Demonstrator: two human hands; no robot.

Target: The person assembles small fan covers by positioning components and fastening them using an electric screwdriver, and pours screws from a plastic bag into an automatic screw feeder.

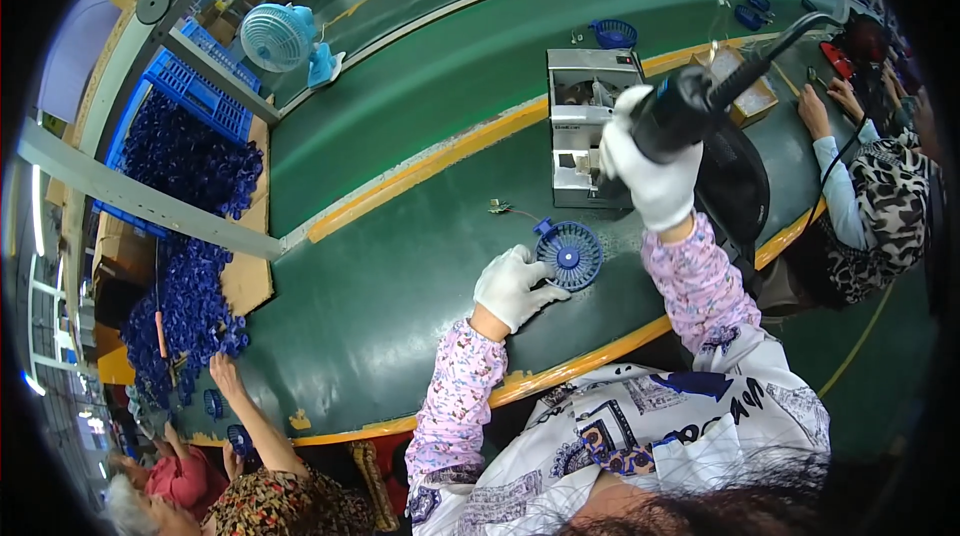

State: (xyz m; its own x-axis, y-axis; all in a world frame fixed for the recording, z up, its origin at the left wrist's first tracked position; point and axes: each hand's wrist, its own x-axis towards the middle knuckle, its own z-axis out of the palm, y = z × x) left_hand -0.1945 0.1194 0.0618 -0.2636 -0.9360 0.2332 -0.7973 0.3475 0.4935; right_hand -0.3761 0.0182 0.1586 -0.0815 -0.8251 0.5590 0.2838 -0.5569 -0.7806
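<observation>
Right grip (pixel 655 176) holds a black corded tool (pixel 676 116); left grip (pixel 530 288) is at the left edge of a blue fan part (pixel 570 257), whether pinching I cannot tell. That part lies on the green tabletop (pixel 350 326) near a metal box (pixel 590 198).

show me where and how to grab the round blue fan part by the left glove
Probably the fan part is best gripped by its outer rim, from the near side, beside the left hand: it lies flat with that edge exposed, while its stub and wire lead off toward the far left.
</observation>
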